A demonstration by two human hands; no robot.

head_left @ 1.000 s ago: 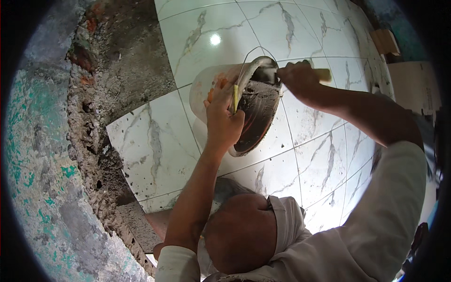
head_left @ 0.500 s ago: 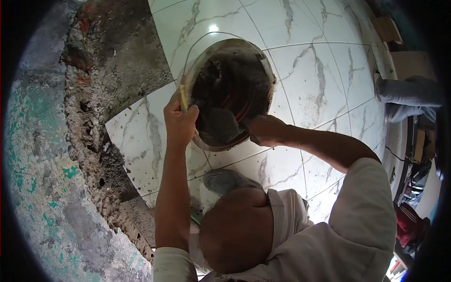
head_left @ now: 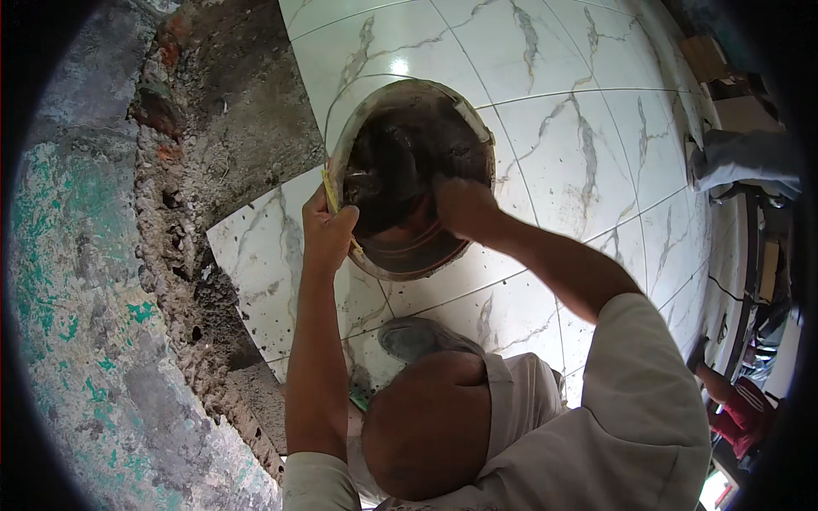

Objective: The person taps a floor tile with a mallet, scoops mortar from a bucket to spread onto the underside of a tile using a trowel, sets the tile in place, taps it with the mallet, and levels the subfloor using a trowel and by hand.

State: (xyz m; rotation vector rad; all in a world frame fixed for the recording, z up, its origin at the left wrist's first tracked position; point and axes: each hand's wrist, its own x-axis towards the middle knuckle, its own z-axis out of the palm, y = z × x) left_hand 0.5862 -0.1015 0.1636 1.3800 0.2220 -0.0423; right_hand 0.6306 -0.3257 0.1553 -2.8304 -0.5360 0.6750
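A dirty bucket (head_left: 477, 145) with a wire handle and yellow grip (head_left: 332, 189) is tilted toward me on the white veined tiles, dark grey muck inside. My left hand (head_left: 326, 230) is wrapped round its left rim at the yellow grip. Deep in the mouth, my right hand (head_left: 464, 209) is curled closed; its fingertips and whatever they hold are in shadow. Below the bucket are my grey shoe (head_left: 413, 341) and bent bare knee (head_left: 426, 426).
Rough broken concrete (head_left: 239, 111) borders the tiles (head_left: 596, 153) at left, beside a peeling turquoise surface (head_left: 77, 255). Another person's grey-clad leg (head_left: 741, 157) is at upper right; someone in red shorts (head_left: 741, 409) is at lower right, among boxes (head_left: 771, 264) and clutter.
The bucket's mouth has swung from facing right to facing me. My right hand moved from the upper right down into the bucket, and the light tool handle seen earlier is now hidden.
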